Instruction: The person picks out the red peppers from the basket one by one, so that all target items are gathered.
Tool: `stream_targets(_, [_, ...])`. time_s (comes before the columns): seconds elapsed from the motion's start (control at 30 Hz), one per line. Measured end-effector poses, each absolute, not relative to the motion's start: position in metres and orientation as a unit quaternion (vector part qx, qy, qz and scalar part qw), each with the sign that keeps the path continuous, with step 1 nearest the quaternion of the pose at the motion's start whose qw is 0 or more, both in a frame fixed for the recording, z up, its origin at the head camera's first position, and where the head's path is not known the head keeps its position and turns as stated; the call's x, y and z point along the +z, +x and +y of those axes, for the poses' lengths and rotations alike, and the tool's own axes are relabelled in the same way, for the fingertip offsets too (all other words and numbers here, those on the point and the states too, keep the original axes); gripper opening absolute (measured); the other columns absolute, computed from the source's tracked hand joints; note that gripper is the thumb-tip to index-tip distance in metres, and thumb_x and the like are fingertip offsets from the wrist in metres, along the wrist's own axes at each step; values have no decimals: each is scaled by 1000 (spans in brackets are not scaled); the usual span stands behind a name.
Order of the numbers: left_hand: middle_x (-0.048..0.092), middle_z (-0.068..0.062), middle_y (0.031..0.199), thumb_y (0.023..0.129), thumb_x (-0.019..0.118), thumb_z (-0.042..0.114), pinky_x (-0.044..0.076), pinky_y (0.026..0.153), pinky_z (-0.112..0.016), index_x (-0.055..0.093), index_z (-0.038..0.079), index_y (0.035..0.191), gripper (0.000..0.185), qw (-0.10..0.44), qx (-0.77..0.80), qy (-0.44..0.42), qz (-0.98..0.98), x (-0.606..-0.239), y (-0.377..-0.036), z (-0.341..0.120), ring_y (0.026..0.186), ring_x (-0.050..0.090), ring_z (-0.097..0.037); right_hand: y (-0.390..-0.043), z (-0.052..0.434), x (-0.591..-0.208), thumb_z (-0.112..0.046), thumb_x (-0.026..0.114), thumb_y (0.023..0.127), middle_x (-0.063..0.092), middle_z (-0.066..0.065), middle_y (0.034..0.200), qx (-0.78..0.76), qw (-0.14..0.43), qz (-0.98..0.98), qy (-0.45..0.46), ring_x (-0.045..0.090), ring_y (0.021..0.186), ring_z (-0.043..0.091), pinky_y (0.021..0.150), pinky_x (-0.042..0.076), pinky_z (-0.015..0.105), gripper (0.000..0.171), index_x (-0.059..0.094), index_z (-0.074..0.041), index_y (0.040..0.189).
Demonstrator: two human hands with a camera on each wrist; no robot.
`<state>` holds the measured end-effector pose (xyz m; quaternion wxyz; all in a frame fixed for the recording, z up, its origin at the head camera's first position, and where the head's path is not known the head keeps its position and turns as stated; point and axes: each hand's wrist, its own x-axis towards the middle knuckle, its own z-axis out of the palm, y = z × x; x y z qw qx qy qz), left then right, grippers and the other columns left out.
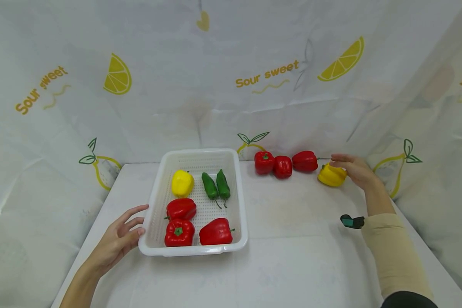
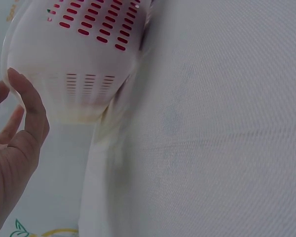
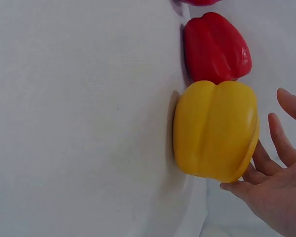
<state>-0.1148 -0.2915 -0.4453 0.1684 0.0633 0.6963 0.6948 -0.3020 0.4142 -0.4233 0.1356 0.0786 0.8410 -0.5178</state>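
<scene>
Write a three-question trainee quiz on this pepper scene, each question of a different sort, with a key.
1. True or false: the right hand has closed its grip round the yellow pepper on the table.
2. How many peppers lie in the white basket? A) four B) six C) eight
3. Fill in: the left hand rests against the basket's ___ near corner.

Key
1. False: the fingers are open beside the pepper, not curled round it.
2. B: three red, one yellow, two green.
3. Left.
</scene>
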Motion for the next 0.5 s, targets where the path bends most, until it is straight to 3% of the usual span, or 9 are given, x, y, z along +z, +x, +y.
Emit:
stream_targets(0.27, [51,-9,129,98,50,7,58,89,-34,23,19,152,62,168,693,61,699,-445,-115,-291,106,64,-13,-296,400,-398,-41,50,98,26,13,158,-459,117,880,33,18,146,38,115,16,69,59,31,-20,150])
stream_targets(0.5, [55,-7,126,98,49,5,58,89,-34,22,17,153,62,164,700,78,690,-446,-115,-291,106,64,-14,-295,379,-375,-50,55,94,33,11,154,-446,92,890,-9,27,141,35,115,23,65,63,37,-20,147])
